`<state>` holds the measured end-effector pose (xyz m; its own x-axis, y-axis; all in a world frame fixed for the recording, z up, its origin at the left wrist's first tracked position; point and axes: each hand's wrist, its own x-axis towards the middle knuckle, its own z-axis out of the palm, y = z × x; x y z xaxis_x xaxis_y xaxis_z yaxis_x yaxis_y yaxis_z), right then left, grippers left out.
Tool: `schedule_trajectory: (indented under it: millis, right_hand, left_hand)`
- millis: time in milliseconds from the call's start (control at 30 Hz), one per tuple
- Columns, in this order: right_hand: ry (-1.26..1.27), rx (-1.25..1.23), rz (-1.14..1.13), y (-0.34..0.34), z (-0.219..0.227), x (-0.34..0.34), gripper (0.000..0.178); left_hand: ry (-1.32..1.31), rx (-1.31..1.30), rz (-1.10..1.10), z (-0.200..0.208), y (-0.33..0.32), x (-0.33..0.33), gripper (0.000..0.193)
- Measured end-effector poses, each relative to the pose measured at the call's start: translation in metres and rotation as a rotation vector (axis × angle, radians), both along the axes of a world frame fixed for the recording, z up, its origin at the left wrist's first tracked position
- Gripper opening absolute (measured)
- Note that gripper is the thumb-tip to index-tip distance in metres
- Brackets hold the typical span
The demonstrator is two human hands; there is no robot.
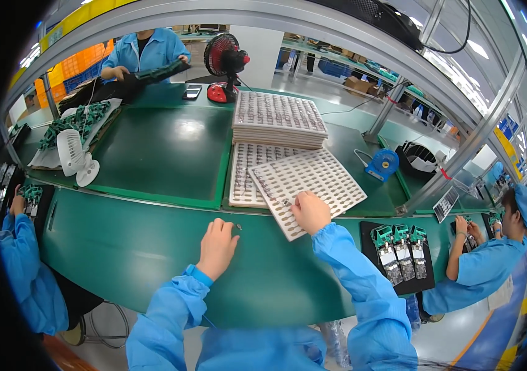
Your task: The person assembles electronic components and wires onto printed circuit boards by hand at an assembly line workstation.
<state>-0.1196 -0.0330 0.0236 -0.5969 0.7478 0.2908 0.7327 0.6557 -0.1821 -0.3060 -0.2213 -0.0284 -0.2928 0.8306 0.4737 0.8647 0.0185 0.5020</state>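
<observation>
My left hand [217,248] rests on the green work surface [121,241], fingers forward and slightly bent, with nothing visible in it. Just beyond its fingertips lies a small, dark metallic part [238,227]. Over the near part of a tilted white tray [344,196], my right hand [311,212] has its fingers pinched together. A tiny part [286,202] shows at those fingertips, too small to name. Rows of small slots cover this tray, which overlaps another white tray [238,185] filled with small parts. Behind them rises a stack of similar filled trays [279,117].
At right, a black mat [421,285] carries several green-and-silver assemblies. A blue fan [382,165], a white fan [73,153] and a black-and-red fan [223,59] stand around the bench. Co-workers sit at left [25,272] and right [486,260]; another [146,52] works opposite. Metal frame posts [387,111] rise at right.
</observation>
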Motion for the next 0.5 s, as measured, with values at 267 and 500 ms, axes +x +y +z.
schedule_trajectory:
  millis: [267,500]
  right_hand:
    - [-0.074,-0.008,0.108,0.016,0.001,-0.012,0.017]
    - [0.312,0.005,0.123,0.054,0.023,-0.042,0.007]
  left_hand:
    - [0.006,-0.009,0.033,-0.012,-0.001,-0.014,0.011]
    - [0.121,-0.027,0.055,-0.008,0.007,-0.009,0.014]
